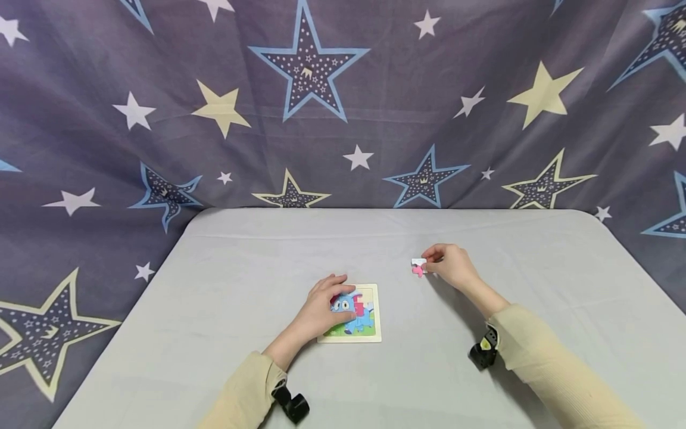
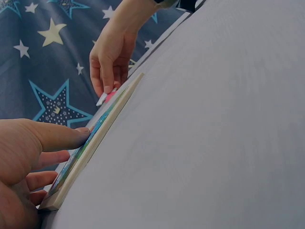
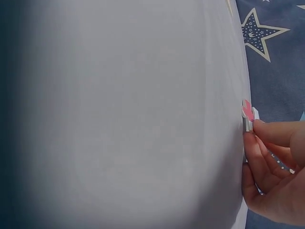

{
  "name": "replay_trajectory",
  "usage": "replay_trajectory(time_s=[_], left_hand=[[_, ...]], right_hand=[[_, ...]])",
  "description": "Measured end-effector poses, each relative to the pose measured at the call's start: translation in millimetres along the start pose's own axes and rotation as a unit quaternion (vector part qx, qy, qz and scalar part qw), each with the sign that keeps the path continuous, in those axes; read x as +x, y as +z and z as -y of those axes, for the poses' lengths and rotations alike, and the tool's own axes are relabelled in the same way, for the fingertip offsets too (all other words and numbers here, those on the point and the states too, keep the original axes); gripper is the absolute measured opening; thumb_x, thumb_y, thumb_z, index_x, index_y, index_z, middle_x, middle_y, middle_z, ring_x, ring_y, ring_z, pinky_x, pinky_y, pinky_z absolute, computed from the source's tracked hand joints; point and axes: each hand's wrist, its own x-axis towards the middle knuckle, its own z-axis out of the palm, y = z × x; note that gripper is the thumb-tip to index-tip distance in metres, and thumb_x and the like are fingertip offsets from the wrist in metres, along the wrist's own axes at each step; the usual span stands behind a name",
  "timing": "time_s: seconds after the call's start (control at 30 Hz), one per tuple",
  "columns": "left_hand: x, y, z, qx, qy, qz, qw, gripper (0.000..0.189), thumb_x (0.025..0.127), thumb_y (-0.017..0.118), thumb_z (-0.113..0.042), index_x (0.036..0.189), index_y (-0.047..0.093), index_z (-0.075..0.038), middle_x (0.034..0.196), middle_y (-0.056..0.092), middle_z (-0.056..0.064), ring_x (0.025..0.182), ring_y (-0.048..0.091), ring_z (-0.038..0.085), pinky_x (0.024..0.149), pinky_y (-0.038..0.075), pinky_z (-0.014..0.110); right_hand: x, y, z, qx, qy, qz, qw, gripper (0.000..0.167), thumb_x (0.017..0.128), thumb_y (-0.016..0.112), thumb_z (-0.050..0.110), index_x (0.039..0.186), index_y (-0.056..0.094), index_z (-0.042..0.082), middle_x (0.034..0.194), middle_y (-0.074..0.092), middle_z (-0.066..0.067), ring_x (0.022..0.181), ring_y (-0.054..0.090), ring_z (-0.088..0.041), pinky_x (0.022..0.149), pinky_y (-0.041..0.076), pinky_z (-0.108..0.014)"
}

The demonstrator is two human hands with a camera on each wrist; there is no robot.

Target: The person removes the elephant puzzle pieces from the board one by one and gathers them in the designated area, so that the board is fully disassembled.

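A small square jigsaw puzzle (image 1: pixel 365 326) with a pale wooden frame lies on the table, showing a blue elephant-like figure on green. My left hand (image 1: pixel 320 310) rests over its left side, thumb and fingers spread and relaxed. In the left wrist view the thumb (image 2: pixel 62 137) lies on the picture. Farther right and back, my right hand (image 1: pixel 452 267) pinches a pink-and-white puzzle piece (image 1: pixel 418 269) between thumb and fingers, close to the tabletop. The right wrist view shows the puzzle piece (image 3: pixel 247 110) edge-on; whether it is one piece or two joined, I cannot tell.
A light grey cloth covers the table (image 1: pixel 241 262). Behind it hangs a dark curtain (image 1: pixel 375 119) with a star print, reaching the table's back edge. Black wrist cameras (image 1: pixel 292 405) sit at both beige sleeves (image 1: pixel 552 363).
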Motion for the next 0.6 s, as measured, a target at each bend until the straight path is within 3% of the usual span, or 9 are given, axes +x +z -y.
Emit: replay_trajectory(time_s=[0.6], left_hand=[[0.3,-0.1,1.2,-0.002,0.008,-0.002,1.0000,0.051,0.071,0.077,-0.019,0.118,0.061,-0.011,0.140,0.042,0.007,0.136,0.023,0.029,0.105,0.023,0.055]], right_hand=[[2.8,2.1,-1.1,-0.031,-0.014,0.003,0.9994,0.010,0.076,0.068,0.008,0.085,0.069,0.004,0.071,0.065,-0.003,0.060,0.053,-0.011,0.058,0.041,-0.024]])
